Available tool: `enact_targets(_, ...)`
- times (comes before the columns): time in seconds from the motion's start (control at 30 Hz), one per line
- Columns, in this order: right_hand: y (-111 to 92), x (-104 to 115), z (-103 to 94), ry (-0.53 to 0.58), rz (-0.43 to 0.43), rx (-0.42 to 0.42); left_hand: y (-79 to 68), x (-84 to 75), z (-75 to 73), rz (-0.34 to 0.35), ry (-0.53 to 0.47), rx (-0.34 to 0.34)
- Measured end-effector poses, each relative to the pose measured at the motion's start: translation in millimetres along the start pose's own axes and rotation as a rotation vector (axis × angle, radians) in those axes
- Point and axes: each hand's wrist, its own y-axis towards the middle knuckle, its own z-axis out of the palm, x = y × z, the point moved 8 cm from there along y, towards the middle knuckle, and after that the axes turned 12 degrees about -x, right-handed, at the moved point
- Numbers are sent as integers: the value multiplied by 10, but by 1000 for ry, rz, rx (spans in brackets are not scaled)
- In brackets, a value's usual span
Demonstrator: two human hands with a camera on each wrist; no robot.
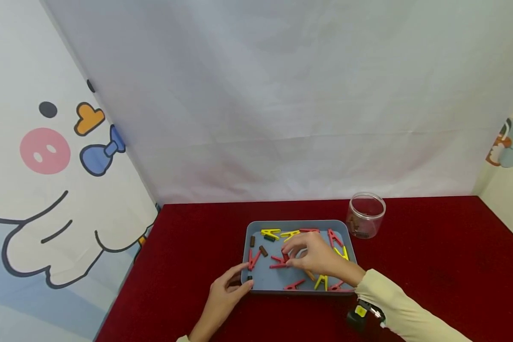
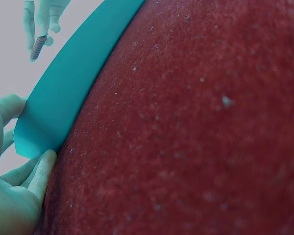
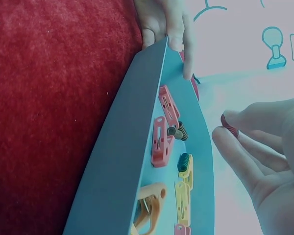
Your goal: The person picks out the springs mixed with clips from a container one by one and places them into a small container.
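My right hand (image 1: 318, 254) pinches a small red spring (image 3: 229, 125) between thumb and fingertips, raised over the middle of the tray. At the near left corner of the blue-grey tray (image 1: 262, 281), my left hand (image 1: 226, 289) grips the rim, with fingers on both sides of the wall. Red clothespins (image 3: 160, 142) and yellow clothespins (image 1: 270, 232) lie scattered inside, along with an orange one (image 3: 157, 196). Brown springs (image 1: 263, 251) and a dark green spring (image 3: 184, 162) rest among them. Part of the tray floor is hidden beneath my right hand.
Behind the tray's far right corner stands a clear jar (image 1: 366, 213) with several springs at its bottom. The dark red tablecloth (image 1: 427, 247) covers the table. A pale curtain (image 1: 282, 104) hangs along the back edge, with a cartoon-printed panel (image 1: 47, 199) on the left.
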Motion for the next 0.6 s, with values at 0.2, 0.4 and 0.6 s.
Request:
enact_targets(0.2, -25, 68, -69, -8, 16, 0, -11, -83, -6, 7, -16, 9)
enact_targets(0.4, -50, 93, -148, -41, -5, -21, -89, -347, -15, 8, -27, 19)
enact_targets(0.6, -82, 35, -240, -64, 8, -40, -112, -368, -16, -3, -17, 16)
